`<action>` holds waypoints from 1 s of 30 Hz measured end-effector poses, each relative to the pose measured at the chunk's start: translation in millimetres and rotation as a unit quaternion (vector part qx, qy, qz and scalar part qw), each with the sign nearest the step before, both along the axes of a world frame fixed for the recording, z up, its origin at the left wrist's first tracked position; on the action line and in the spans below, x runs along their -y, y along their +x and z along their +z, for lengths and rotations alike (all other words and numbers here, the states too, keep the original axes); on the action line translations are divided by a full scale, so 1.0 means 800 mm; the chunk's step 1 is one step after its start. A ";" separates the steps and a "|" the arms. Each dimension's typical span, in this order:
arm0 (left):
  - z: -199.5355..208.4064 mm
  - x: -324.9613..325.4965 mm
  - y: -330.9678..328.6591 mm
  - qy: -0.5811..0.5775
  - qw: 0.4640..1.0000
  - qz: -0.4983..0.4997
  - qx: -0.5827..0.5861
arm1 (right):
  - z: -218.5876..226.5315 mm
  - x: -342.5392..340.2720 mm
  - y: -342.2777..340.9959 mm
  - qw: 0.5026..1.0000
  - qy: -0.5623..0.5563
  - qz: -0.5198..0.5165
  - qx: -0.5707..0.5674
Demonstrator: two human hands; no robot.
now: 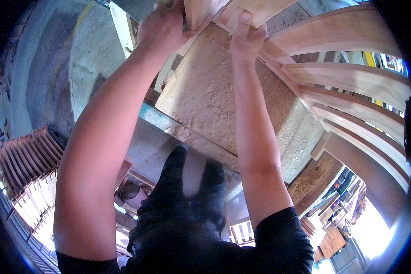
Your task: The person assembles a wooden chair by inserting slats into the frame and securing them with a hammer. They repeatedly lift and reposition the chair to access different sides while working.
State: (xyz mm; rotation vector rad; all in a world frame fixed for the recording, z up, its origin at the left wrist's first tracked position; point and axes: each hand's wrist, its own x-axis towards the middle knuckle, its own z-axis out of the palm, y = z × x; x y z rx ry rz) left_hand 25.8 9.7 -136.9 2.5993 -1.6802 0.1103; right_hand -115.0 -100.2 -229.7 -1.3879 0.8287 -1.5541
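Both arms reach far forward over a worn, pitted work board (pixel 201 77). At the top, my left hand (pixel 162 28) closes around an upright pale wooden piece (pixel 201 11); its fingertips are partly hidden behind the wood. My right hand (pixel 248 41) grips a joined wooden frame (pixel 287 84) near its far corner, thumb lying up against a flat board (pixel 255 11) and the other fingers mostly out of sight. Several broad curved slats (pixel 347 75) run along the frame to the right.
A stack of slatted wooden parts (pixel 29 157) stands at the lower left. Concrete floor (pixel 96 73) lies beyond the left arm. Wood pieces and clutter (pixel 333 237) sit at the lower right. A rough wooden block (pixel 317 180) is by the board's near right corner.
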 end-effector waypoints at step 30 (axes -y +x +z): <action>-0.023 0.000 0.019 -0.070 0.996 -0.045 -0.012 | 0.015 -0.081 -0.086 0.973 0.154 0.173 -0.007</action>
